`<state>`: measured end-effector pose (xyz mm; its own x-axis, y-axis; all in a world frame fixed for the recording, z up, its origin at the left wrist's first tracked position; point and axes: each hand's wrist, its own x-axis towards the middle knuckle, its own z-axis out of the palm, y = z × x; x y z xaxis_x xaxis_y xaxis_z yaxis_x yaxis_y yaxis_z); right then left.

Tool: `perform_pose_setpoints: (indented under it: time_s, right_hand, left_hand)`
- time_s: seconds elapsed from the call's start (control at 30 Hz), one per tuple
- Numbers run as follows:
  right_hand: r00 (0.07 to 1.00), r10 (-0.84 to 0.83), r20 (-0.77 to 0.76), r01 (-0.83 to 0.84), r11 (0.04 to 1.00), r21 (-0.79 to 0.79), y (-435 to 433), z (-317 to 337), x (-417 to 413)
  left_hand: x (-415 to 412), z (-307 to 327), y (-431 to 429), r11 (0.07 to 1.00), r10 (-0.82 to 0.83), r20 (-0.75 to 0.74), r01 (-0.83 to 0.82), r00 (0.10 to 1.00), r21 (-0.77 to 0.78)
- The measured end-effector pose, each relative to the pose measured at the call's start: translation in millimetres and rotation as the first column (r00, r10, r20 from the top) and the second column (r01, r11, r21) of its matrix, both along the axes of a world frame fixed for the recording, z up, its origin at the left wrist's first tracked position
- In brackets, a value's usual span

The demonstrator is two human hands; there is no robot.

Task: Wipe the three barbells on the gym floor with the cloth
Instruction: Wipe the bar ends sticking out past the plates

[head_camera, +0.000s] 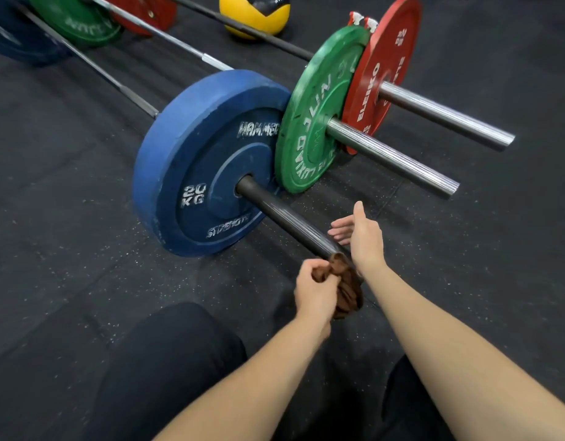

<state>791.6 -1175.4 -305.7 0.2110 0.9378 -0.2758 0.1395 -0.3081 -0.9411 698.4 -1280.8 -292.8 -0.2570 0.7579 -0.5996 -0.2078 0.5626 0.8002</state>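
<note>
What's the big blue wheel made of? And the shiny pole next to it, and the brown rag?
Blue plate: probably rubber, matte, with scuffed, chalky edges.
Middle bar's end: metal, likely steel, bright with fine ridges.
Brown cloth: soft fabric, perhaps towelling, bunched and drooping.

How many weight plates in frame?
6. Near ends, one per bar: near blue plate, near green plate, near red plate. Top left: far blue plate, far green plate, far red plate, partly cropped. Others may be out of frame.
</note>
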Motion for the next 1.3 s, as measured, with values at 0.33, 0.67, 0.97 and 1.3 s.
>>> perform_pose_setpoints:
  time_s: [0.33,0.67,0.97,1.3]
  right_hand:
    - [0.999,-0.029,-0.025,0.029,0.999,0.022,-6,2,0]
    - [0.998,-0.068,0.000,0.068,0.997,0.028,-6,9,-4]
    - [0.985,-0.175,-0.005,0.175,0.984,0.030,-18,19,-8]
    - [0.896,0.273,-0.349,-0.353,0.915,-0.192,-19,103,-20]
  left_hand:
    - [-39,8,39,0.934,0.346,0.058,-0.349,0.937,0.076]
    - [-6,-6,3,0.998,-0.044,0.123,0.050,0.991,-0.048]
    - [-27,21,2,0.982,0.166,0.101,-0.174,0.981,0.074]
    - [-74,71,63,0.778,-0.298,-0.047,0.271,0.953,0.567]
